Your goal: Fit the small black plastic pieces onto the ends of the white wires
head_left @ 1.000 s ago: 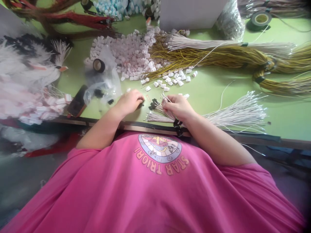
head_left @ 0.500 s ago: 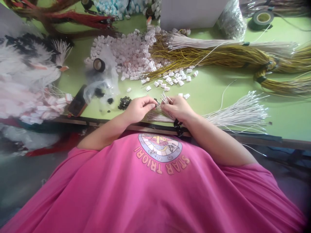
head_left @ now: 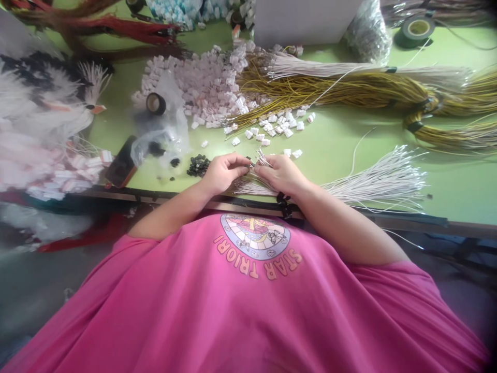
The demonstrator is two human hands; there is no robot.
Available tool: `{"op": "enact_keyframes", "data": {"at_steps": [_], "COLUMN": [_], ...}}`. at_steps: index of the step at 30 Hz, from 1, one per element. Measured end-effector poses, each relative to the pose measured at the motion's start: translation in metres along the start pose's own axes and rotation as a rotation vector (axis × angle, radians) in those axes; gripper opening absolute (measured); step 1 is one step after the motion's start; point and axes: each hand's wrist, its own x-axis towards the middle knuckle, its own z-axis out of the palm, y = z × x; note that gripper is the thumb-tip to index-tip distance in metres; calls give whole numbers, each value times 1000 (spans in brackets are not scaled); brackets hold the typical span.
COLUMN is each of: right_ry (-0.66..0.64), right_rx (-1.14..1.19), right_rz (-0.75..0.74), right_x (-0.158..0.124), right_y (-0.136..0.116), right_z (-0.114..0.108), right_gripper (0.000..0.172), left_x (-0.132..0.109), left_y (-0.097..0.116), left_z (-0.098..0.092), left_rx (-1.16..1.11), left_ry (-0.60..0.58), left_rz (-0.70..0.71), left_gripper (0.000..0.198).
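Observation:
My left hand (head_left: 225, 172) is closed in a pinch at the table's front edge, with a small dark piece (head_left: 248, 158) at its fingertips. Fingers of my right hand (head_left: 284, 173) are wrapped round a few white wires, whose silvery ends (head_left: 261, 152) stick up beside the thumb. The two hands nearly meet, tip to tip. Below and between them lie more white wires (head_left: 252, 189). A bundle of white wires (head_left: 382, 178) fans out to the right, past my right forearm. Next to my left hand sits a small pile of black pieces (head_left: 198, 166).
White connectors (head_left: 209, 88) are heaped behind my hands, several scattered closer. Yellow-and-black wire bundles (head_left: 361, 90) stretch across the right. A clear plastic bag (head_left: 173, 116), a dark tape roll (head_left: 156, 103) and a dark box-shaped object (head_left: 121, 161) lie left. A green tape roll (head_left: 417, 31) is far right.
Both hands stay almost in place; the left fingertips sit slightly closer to the wires in the right hand. The whole view has shifted slightly.

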Motion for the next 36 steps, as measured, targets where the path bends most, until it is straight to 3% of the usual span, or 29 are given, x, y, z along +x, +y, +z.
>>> {"op": "enact_keyframes", "data": {"at_steps": [9,19,36], "right_ry": [-56,-23,-19], "right_rx": [1,-31,-23], "right_rz": [-26,-30,-44], "right_x": [2,2,4], "right_y": [0,3,6], "right_z": [0,1,3], "right_gripper": [24,24,21], "left_x": [0,-2,-5], "left_y": [-1,0,3], "left_z": [-1,-3,5], "left_rx": [57,268,367], "left_ry": [-3,5,-16], "left_rz": [20,163,183], "left_gripper": [25,20,17]}}
